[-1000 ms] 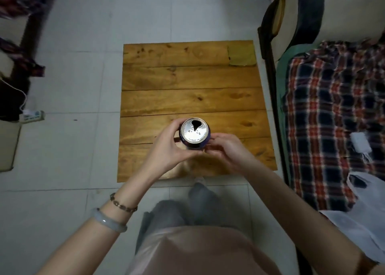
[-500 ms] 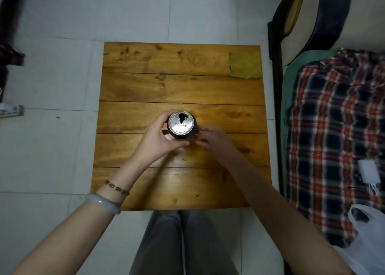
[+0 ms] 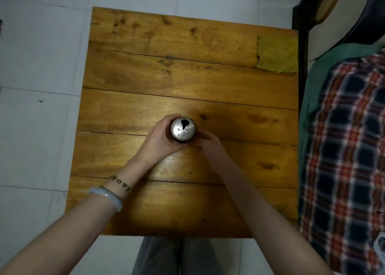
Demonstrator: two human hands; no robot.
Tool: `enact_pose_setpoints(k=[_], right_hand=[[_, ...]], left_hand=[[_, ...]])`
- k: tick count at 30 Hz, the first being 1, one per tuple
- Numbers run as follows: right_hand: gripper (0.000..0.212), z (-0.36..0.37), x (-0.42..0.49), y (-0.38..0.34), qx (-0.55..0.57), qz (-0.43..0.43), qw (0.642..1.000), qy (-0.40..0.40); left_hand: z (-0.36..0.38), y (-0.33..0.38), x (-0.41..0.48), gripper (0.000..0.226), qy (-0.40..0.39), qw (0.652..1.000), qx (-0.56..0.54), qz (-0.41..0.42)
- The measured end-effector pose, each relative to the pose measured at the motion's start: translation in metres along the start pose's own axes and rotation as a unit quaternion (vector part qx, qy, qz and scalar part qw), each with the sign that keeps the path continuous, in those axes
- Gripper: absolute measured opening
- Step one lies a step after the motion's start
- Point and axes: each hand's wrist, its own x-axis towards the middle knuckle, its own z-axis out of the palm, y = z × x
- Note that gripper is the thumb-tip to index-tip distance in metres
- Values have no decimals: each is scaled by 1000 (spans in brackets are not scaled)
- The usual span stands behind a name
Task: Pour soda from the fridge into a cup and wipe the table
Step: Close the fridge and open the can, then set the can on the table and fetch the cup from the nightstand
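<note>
Wooden table (image 3: 187,77), soda can (image 3: 183,131) upright, mouth up, left hand (image 3: 160,143) gripping it, right hand (image 3: 210,145) against it, grip unclear

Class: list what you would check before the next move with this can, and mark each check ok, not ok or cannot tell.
1. Can opened: ok, its mouth is open.
2. Can upright: ok.
3. Left hand grips the can: ok.
4. Cup within view: not ok, none shows on the table.
5. Cloth at hand for wiping: ok, on the table's far right corner.
6. Right hand holding the can: cannot tell, its fingers are beside it.
</note>
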Motion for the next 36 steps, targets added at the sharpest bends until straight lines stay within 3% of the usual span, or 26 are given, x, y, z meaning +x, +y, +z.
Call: enact_pose_setpoints(k=[15, 18, 21, 24, 27, 31, 36], right_hand=[[40, 3, 25, 31, -49, -6, 998, 26], [44, 4, 13, 27, -150, -33, 987, 36], [49, 6, -9, 20, -326, -48, 944, 26], [49, 13, -43, 10, -464, -57, 884, -23], [55, 26, -86, -5, -543, -67, 834, -73], [53, 53, -145, -38, -600, -198, 771, -85], [55, 98, -206, -79, -645, -347, 672, -111]], left_hand=[[9, -27, -1, 77, 0, 1000, -18, -11], [5, -25, -4, 86, -30, 999, 39, -20], [-7, -17, -21, 94, -39, 991, 111, -56], [-28, 0, -53, 88, -42, 978, 193, -71], [-52, 27, -91, 83, -18, 963, 261, -55], [-81, 68, -145, 79, 47, 936, 347, -26], [-119, 102, -219, 80, 158, 917, 356, -84]])
